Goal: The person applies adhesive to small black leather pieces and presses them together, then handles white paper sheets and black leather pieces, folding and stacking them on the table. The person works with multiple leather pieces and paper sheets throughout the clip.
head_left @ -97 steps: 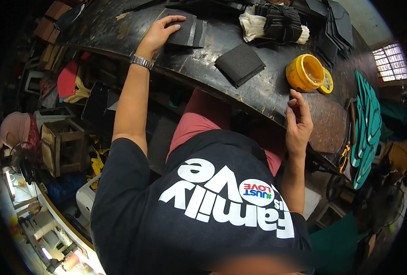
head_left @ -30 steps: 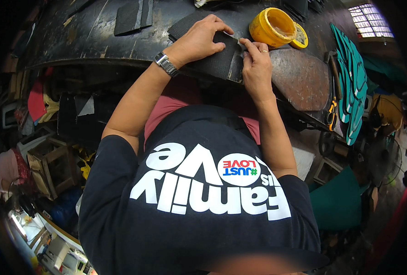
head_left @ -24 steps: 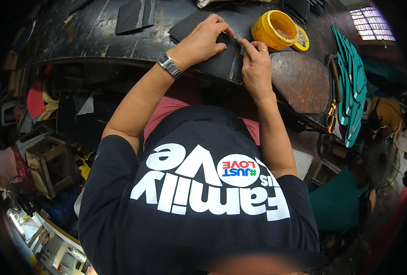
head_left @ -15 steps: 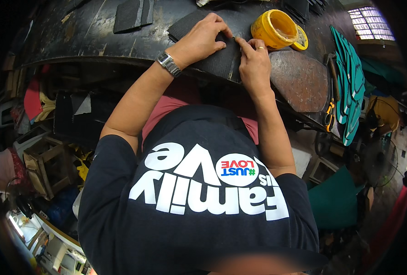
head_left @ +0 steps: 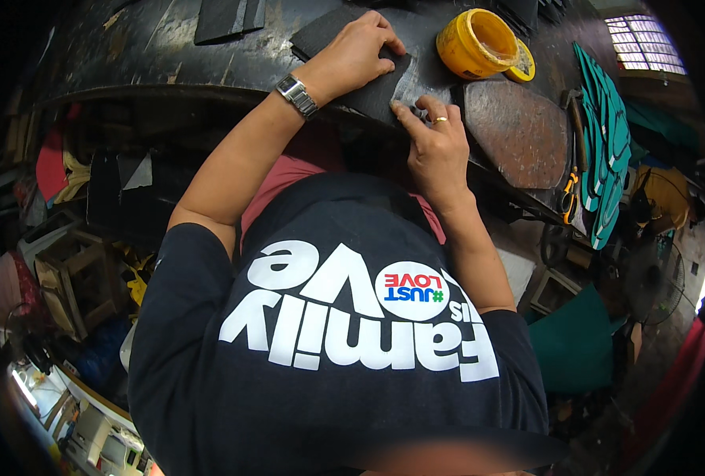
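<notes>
- Black textured sheet piece [head_left: 372, 97], apparently folded or layered; on the dark worktable [head_left: 154, 59], at its near edge, beneath the left hand and partly hidden by it.
- Handling, as judged: light, flexible yet firm enough to lie flat; rough face, unlikely to slip or break. Best held by the plain left part or bare edges, clear of the pale shiny strip [head_left: 407, 78] along its right side, which may be tacky.
- Orientation: lying flat; long axis seemingly from upper left to lower right, though the hand makes this uncertain. Right edge runs away from the person, toward the far side.
- Left hand [head_left: 356, 52]: laid over the piece, fingers bent, thumb apart, bearing down without a visible grip.
- Right hand [head_left: 440, 151]: index fingertip at the piece's near right corner, other fingers partly curled; whether it pinches anything, cannot tell.
- Yellow tub [head_left: 479, 44], uncovered, tilted; yellow lid [head_left: 522, 65] beside it.
- Brown board [head_left: 515, 135], right of the right hand.
- Second black piece [head_left: 224, 20], farther left.
</notes>
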Demonstrator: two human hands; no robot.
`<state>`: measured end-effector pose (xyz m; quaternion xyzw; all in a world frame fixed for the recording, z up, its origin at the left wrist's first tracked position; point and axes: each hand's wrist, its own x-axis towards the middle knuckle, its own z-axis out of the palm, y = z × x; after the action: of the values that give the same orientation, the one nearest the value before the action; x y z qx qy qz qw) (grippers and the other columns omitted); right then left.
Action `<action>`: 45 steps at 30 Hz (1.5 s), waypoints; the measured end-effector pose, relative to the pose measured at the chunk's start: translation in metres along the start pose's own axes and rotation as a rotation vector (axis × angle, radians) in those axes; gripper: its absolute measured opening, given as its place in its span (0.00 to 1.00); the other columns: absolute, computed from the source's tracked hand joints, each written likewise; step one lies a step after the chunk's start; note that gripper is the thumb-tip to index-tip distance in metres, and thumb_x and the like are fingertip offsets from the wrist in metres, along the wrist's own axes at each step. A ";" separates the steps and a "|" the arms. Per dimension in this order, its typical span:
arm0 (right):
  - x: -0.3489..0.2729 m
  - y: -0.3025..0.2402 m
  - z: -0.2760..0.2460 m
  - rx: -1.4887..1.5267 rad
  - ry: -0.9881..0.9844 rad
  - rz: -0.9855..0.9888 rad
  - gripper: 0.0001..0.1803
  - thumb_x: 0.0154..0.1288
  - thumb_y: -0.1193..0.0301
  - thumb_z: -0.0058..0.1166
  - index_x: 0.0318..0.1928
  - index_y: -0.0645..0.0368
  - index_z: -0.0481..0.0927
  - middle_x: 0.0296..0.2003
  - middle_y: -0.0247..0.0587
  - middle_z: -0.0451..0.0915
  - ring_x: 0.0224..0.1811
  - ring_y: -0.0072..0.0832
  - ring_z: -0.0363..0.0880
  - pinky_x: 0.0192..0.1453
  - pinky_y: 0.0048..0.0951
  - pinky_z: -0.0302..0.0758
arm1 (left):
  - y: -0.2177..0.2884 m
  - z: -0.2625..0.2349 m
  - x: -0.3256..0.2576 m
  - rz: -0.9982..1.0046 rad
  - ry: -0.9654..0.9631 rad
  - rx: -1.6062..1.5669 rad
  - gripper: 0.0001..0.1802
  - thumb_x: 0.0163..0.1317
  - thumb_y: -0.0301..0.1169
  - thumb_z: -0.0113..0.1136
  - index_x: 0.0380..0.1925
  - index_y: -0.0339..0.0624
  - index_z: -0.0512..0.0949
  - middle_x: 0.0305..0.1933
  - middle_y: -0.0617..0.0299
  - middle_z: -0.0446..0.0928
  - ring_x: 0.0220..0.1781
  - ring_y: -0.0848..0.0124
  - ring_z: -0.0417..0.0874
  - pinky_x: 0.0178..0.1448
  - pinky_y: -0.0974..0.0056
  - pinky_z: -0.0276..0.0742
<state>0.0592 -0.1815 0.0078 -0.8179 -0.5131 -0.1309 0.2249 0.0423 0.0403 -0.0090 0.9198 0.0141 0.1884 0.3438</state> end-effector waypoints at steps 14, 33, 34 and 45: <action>-0.006 0.001 -0.043 0.304 0.124 0.099 0.24 0.58 0.89 0.56 0.52 0.55 0.87 0.41 0.43 0.77 0.42 0.37 0.79 0.48 0.29 0.76 | 0.019 -0.054 -0.010 0.086 0.157 -0.406 0.17 0.63 0.23 0.68 0.53 0.42 0.85 0.52 0.62 0.83 0.55 0.71 0.83 0.63 0.66 0.77; 0.013 0.002 -0.034 0.615 0.022 0.238 0.25 0.64 0.86 0.58 0.61 0.58 0.82 0.46 0.36 0.78 0.34 0.18 0.73 0.40 0.20 0.73 | -0.192 -0.174 -0.032 -0.420 0.317 0.076 0.20 0.64 0.27 0.68 0.57 0.51 0.84 0.54 0.61 0.83 0.58 0.68 0.82 0.63 0.65 0.77; 0.015 0.003 -0.036 0.603 0.017 0.236 0.25 0.64 0.86 0.58 0.61 0.58 0.82 0.46 0.37 0.78 0.34 0.18 0.73 0.39 0.20 0.73 | -0.187 -0.170 -0.032 -0.339 0.396 0.198 0.20 0.63 0.29 0.69 0.57 0.52 0.84 0.55 0.59 0.83 0.58 0.66 0.83 0.63 0.64 0.77; 0.074 0.107 -0.084 0.280 0.118 0.191 0.21 0.79 0.56 0.51 0.49 0.59 0.89 0.48 0.48 0.82 0.57 0.39 0.75 0.62 0.36 0.71 | -0.110 -0.150 -0.091 -0.331 0.360 0.347 0.18 0.59 0.35 0.73 0.51 0.47 0.86 0.54 0.55 0.84 0.57 0.58 0.84 0.63 0.58 0.78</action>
<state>0.1895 -0.2053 0.0883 -0.8144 -0.4322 -0.0840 0.3780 -0.0841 0.2041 -0.0057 0.9019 0.2565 0.2845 0.1996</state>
